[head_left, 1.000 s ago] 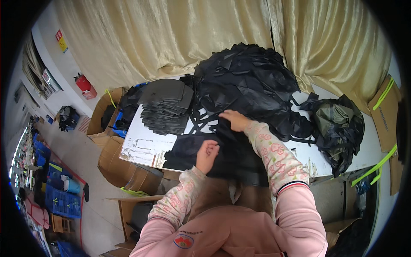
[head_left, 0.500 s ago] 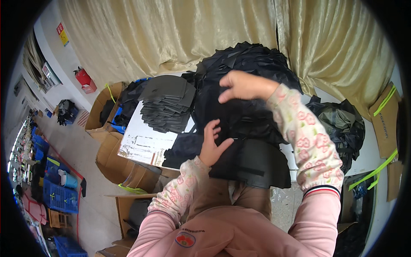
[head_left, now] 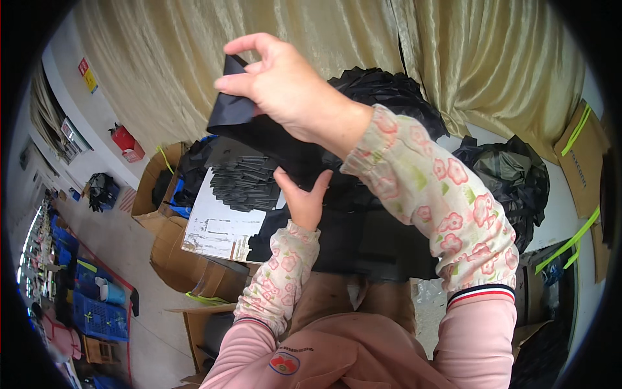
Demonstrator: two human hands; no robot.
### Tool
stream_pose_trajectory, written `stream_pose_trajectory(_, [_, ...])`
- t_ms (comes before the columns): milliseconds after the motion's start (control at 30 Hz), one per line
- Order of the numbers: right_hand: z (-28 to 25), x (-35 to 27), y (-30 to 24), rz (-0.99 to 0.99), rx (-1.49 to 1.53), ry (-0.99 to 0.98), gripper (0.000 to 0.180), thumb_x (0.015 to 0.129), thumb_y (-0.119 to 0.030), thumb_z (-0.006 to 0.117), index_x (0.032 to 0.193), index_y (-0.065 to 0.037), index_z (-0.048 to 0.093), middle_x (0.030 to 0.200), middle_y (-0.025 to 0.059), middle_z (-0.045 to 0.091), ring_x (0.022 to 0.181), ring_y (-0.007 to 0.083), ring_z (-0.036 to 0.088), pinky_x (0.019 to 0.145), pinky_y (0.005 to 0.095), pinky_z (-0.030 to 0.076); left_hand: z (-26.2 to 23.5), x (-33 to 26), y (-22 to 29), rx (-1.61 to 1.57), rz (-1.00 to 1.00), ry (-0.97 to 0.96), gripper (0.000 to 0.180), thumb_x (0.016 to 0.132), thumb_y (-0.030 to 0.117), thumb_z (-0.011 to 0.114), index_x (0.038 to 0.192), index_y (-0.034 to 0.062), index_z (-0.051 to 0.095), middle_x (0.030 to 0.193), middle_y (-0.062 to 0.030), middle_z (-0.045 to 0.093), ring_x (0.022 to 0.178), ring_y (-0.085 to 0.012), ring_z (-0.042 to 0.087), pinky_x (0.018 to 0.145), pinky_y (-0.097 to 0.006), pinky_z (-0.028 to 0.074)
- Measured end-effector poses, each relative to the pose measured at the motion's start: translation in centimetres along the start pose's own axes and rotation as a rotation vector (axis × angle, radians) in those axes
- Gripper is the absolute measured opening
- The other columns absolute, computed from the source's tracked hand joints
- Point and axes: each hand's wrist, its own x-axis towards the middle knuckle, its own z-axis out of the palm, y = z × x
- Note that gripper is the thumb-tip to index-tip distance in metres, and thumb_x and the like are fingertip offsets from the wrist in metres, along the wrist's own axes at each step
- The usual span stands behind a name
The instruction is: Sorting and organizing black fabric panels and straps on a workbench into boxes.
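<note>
My right hand [head_left: 288,87] is raised at the far side of the table, pinching the corner of a black fabric piece [head_left: 232,115] between thumb and fingers. The piece hangs down toward my left hand [head_left: 306,202], whose thumb and forefinger are spread apart beside the dark cloth; its other fingers are partly hidden. Left of it lies a stack of dark grey panels [head_left: 243,185] in uneven layers. Behind my right forearm rises a large heap of black pieces [head_left: 389,91]. More black material [head_left: 382,243] covers the table's near edge, in front of my lap.
The white table [head_left: 210,227] shows at left, with cardboard boxes [head_left: 178,249] beside it. A bundle of dark bags [head_left: 508,181] sits at right, near a cardboard sheet [head_left: 580,165]. Gold curtains [head_left: 479,71] hang behind. Blue crates [head_left: 100,314] stand on the floor far left.
My right hand has moved left and up from above the heap and now holds a black fabric piece. My left hand has shifted slightly toward the far side, and its fingers remain spread.
</note>
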Motion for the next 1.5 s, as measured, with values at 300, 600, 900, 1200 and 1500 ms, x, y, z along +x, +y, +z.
stream_pose_trajectory(300, [1.5, 0.9, 1.9, -0.265, -0.263, 0.138, 0.041, 0.082, -0.006, 0.068, 0.119, 0.0, 0.051, 0.068, -0.0013, 0.054, 0.057, 0.0044, 0.046, 0.049, 0.0227, 0.038, -3.3, 3.1, 1.0, 0.168, 0.3, 0.157, 0.084, 0.068, 0.011, 0.082, 0.132, -0.0031, 0.03, 0.125, -0.0156, 0.037, 0.11, -0.0257, 0.041, 0.1, -0.036, 0.033])
stream_pose_trajectory(600, [-1.3, 0.9, 2.5, -0.208, -0.146, 0.233, 0.031, 0.079, -0.011, 0.07, 0.107, -0.002, 0.059, 0.073, 0.0059, 0.06, 0.062, 0.0118, 0.056, 0.055, 0.0291, 0.046, -7.2, 4.2, -1.3, 0.317, 0.287, 0.223, 0.044, 0.075, -0.001, 0.062, 0.118, -0.0016, 0.049, 0.101, -0.009, 0.052, 0.088, -0.0182, 0.051, 0.084, -0.03, 0.043])
stream_pose_trajectory(900, [-12.7, -8.1, -0.4, 0.052, -0.052, 0.331, 0.023, 0.091, -0.016, 0.06, 0.108, -0.002, 0.059, 0.096, 0.008, 0.063, 0.084, 0.017, 0.064, 0.073, 0.0358, 0.058, -16.2, 3.8, -6.6, 0.461, 0.173, 0.014, 0.041, 0.071, -0.01, 0.051, 0.109, 0.002, 0.058, 0.091, -0.005, 0.054, 0.083, -0.0161, 0.052, 0.081, -0.027, 0.044])
stream_pose_trajectory(1200, [-21.2, -31.3, 7.9, 0.662, -0.3, 0.482, 0.014, 0.091, -0.01, 0.06, 0.105, -0.009, 0.06, 0.09, -0.0053, 0.06, 0.066, 0.0022, 0.055, 0.042, 0.0162, 0.042, -18.5, -0.8, -6.2, 0.665, 0.289, -0.627, 0.037, 0.063, -0.009, 0.055, 0.097, 0.0036, 0.061, 0.096, -0.0147, 0.059, 0.095, -0.0341, 0.058, 0.088, -0.039, 0.046])
stream_pose_trajectory(1500, [-22.2, -43.4, 15.2, 0.787, -0.59, 0.54, 0.012, 0.088, -0.002, 0.061, 0.099, -0.005, 0.06, 0.079, -0.0007, 0.06, 0.067, 0.0083, 0.053, 0.055, 0.0261, 0.047, -16.2, -8.3, -11.5, 0.691, 0.214, -1.005, 0.036, 0.063, -0.008, 0.062, 0.095, 0.0073, 0.062, 0.094, -0.0097, 0.059, 0.095, -0.0314, 0.057, 0.083, -0.041, 0.044])
